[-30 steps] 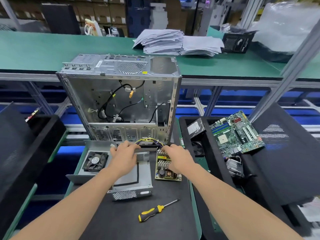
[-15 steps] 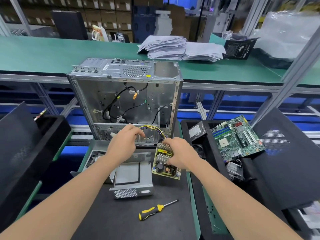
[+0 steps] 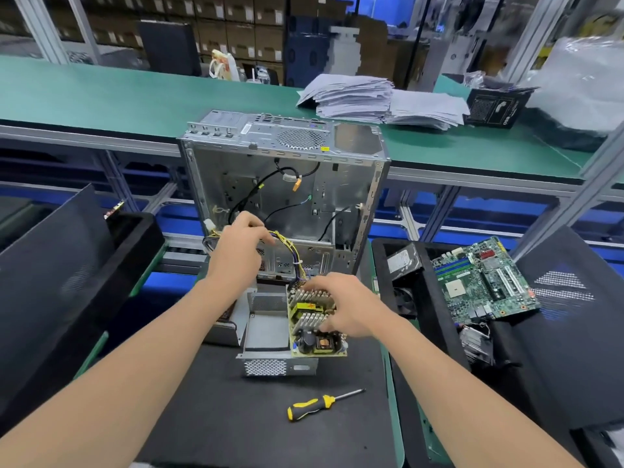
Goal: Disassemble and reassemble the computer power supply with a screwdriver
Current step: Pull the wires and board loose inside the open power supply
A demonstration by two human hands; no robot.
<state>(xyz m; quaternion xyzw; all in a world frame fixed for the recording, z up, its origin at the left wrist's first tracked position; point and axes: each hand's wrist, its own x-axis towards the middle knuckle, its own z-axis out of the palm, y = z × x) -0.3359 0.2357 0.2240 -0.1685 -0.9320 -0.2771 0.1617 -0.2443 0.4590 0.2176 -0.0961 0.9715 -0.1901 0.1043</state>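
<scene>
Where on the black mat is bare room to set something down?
Bare black mat lies between the forearms, left of and below the yellow-and-black screwdriver. Crowded farther back: grey metal power-supply housing, green circuit board in the right hand, yellow wires in the left hand.

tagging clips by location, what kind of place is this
Probably a computer repair or teardown line in a warehouse: a long green-topped workbench, a gutted desktop case standing open, and a loose motherboard lying in a bin.
</scene>
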